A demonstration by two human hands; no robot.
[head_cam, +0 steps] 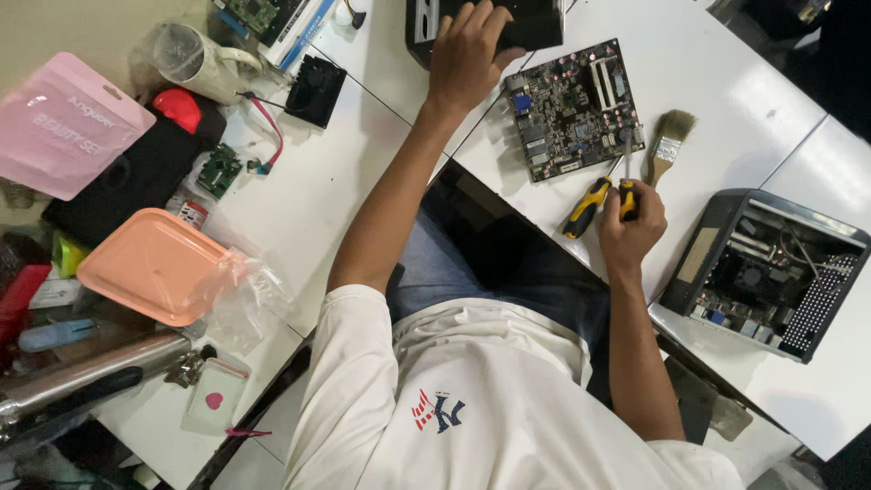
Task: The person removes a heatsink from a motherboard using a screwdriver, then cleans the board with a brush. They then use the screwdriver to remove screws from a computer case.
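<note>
Left hand: your left hand (467, 56) lies palm down with fingers curled over the black case (494, 25) at the far edge of the counter (345, 181); it presses rather than lifts.
Right hand: your right hand (631, 231) is closed around the yellow-and-black handle of a screwdriver (626, 177), shaft pointing at the circuit board (573, 109).
Board location: the circuit board lies flat on the counter, between both hands, just beside the black case.
Nearby items: a second screwdriver (585, 207) and a paintbrush (667, 145) lie just beside your right hand; an open computer chassis (762, 272) sits further right.
Slip risk: a tip that leaves the screw head can likely gouge traces or components.
Shift risk: nothing visibly clamps the board; sideways force can probably slide it.
Clutter risk: your wrist can knock the loose screwdriver off the edge.
</note>
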